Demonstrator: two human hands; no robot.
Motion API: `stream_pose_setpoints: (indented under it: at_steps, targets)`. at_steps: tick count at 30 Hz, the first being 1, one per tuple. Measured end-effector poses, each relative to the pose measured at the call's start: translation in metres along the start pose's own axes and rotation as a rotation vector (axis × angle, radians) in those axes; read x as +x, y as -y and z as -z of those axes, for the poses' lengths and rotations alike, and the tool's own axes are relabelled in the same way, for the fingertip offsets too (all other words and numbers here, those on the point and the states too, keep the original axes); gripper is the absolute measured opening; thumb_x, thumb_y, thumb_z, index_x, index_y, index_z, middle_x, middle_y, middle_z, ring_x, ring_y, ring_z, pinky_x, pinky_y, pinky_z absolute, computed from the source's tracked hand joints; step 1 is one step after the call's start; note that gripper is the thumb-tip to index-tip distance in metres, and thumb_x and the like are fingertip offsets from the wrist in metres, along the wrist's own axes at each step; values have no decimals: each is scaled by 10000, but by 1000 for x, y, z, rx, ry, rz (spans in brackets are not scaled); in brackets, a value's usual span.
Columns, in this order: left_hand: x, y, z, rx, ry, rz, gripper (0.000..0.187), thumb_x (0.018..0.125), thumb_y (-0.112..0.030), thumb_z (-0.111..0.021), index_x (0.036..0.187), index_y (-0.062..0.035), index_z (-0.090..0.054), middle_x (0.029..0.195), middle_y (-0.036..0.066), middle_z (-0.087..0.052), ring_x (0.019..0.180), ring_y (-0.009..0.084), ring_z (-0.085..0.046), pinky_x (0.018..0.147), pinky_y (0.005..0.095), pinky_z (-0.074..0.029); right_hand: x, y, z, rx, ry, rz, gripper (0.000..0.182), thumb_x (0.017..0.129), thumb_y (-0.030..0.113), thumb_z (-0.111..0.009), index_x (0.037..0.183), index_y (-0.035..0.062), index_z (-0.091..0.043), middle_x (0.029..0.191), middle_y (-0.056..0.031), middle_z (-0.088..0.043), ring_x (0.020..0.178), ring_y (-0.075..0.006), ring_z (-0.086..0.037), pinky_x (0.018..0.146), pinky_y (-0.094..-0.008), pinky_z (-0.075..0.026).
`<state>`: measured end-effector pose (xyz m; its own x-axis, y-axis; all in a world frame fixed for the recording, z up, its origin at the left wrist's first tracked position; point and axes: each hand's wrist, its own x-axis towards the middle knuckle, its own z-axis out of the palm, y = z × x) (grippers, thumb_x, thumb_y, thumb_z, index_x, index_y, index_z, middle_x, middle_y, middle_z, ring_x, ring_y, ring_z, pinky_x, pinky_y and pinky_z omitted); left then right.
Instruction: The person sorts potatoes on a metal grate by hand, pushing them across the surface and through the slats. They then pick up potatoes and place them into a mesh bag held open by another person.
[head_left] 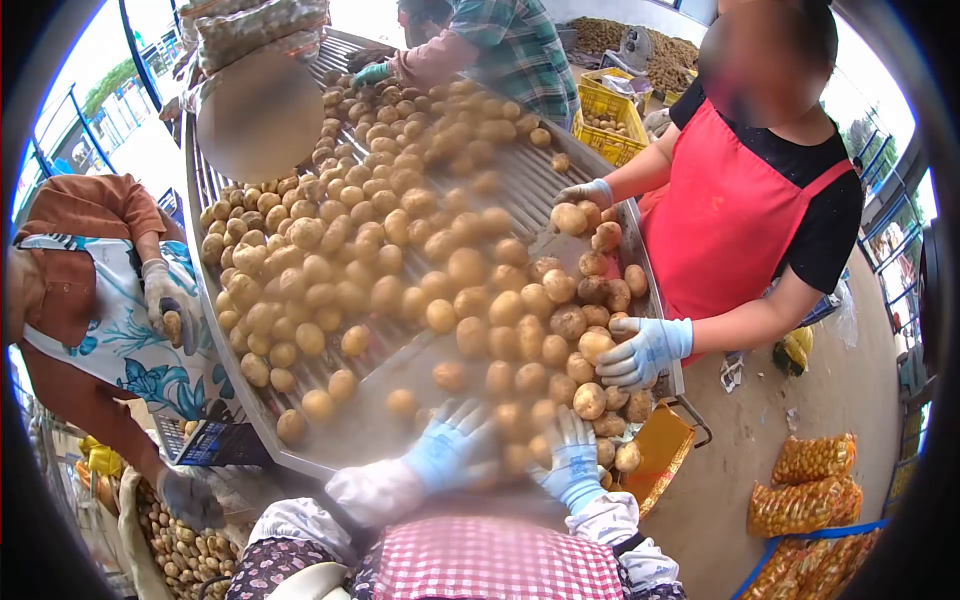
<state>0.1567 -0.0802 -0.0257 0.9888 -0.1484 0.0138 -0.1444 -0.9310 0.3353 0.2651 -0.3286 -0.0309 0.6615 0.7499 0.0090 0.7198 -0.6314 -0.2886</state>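
At the bottom middle of the frame the left hand lies spread over the potatoes, fingers apart, palm down, holding nothing that shows. Just right of it the right hand reaches among the near tubers with fingers also apart; motion blur makes it hard to say whether a fingertip presses one, so a closed grip on either side looks unlikely but is not certain.

To do the sorting well, I judge each hand should stay low and flat over the flow, let sound tubers roll under, and close only on one that looks bruised, green or misshapen, lifting it straight up so neighbours are not dragged along. Working the near edge of the bench keeps the two hands out of the way of the others.

The potatoes are pale yellow-brown, roundish, mixed in size, dusty; those at the lower right look darker and earthier. They cover the ribbed bench from the bottom middle to the upper middle, thickest in the centre.

At right a person in a red apron handles tubers with gloved hands. At left another person holds one potato. At lower right netted sacks lie on the floor. Farther off, upper right, stands a yellow crate.
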Motion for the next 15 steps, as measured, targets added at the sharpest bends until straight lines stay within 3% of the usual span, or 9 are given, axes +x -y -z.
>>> stream_pose_setpoints:
  at_steps: [1, 4, 7, 8, 9, 13, 15]
  targets:
    - [-8, -3, 15, 38, -49, -26, 839, 781, -503, -656, 1473, -123, -372, 1480, 246, -356, 1392, 435, -290, 1117, 621, -204, 1, -11, -1, -24, 62, 7, 859, 767, 551, -651, 1461, 121, -385, 1550, -180, -278, 1416, -406, -252, 1163, -534, -196]
    - [-32, -2, 62, -132, -86, 359, 889, 763, -539, -676, 1485, -128, -362, 1507, 287, -288, 1373, 553, -229, 1097, 664, -192, -8, -31, -2, -1, -43, -79, 798, 760, 504, -686, 1412, 109, -449, 1506, -205, -336, 1379, -407, -308, 1152, -539, -206]
    - [-52, 4, 44, -16, 62, 287, 898, 774, -545, -667, 1499, -128, -339, 1528, 292, -245, 1386, 574, -182, 1106, 666, -167, -15, -37, -4, 10, -201, -150, 757, 744, 432, -731, 1372, 93, -478, 1452, -220, -397, 1346, -415, -348, 1124, -553, -242]
    - [-47, -2, 49, -36, 117, 238, 908, 786, -540, -653, 1500, -87, -321, 1534, 301, -227, 1409, 554, -164, 1125, 642, -155, -18, -36, -8, 21, -272, -148, 751, 742, 424, -734, 1367, 92, -481, 1450, -219, -400, 1344, -419, -348, 1118, -556, -249]
    - [-39, -9, 44, -76, 50, 193, 910, 784, -526, -655, 1496, -72, -316, 1527, 300, -238, 1405, 544, -186, 1125, 635, -166, -17, -34, -10, 33, -340, -142, 745, 741, 416, -736, 1361, 90, -485, 1447, -218, -403, 1342, -423, -348, 1112, -560, -257]
    - [5, -19, 7, -136, -150, 25, 893, 761, -454, -664, 1465, -29, -317, 1491, 286, -293, 1372, 494, -284, 1116, 611, -216, 10, 3, 4, 89, -187, 22, 757, 738, 400, -716, 1385, 92, -472, 1486, -217, -365, 1370, -445, -303, 1123, -561, -249]
    - [18, -14, 11, -116, -248, -55, 857, 744, -416, -668, 1436, -30, -342, 1467, 272, -324, 1344, 470, -330, 1104, 604, -242, 17, -2, -3, 2, -202, -11, 799, 731, 417, -709, 1417, 103, -448, 1507, -208, -341, 1386, -441, -283, 1128, -571, -233]
